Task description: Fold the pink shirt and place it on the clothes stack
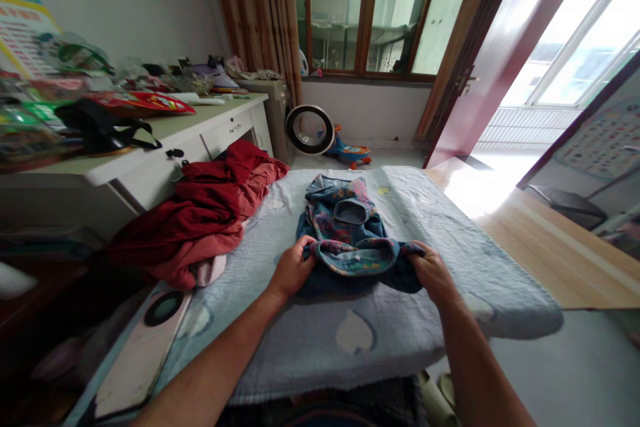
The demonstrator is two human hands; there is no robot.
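A blue denim jacket (340, 230) with a colourful print lies bunched on a pale blue blanket (410, 333) with heart shapes. Its curved edge, which looks like a collar or hood opening, faces me. My left hand (295, 268) pinches the garment at its left side. On the other side, my right hand (431, 265) is closed on a bit of the same cloth. Between the two hands the edge is stretched into a shallow loop. A rolled cuff-like opening stands up just beyond it. Parts of the garment are hidden in its folds.
Dark red cloth (200, 207) is heaped at the left. Near it lies a pale flat device with a round dark window (163, 309). A cluttered white desk (125, 167) stands further left, a washing machine with its round door (310, 130) open behind. Wooden boards (560, 247) adjoin at right.
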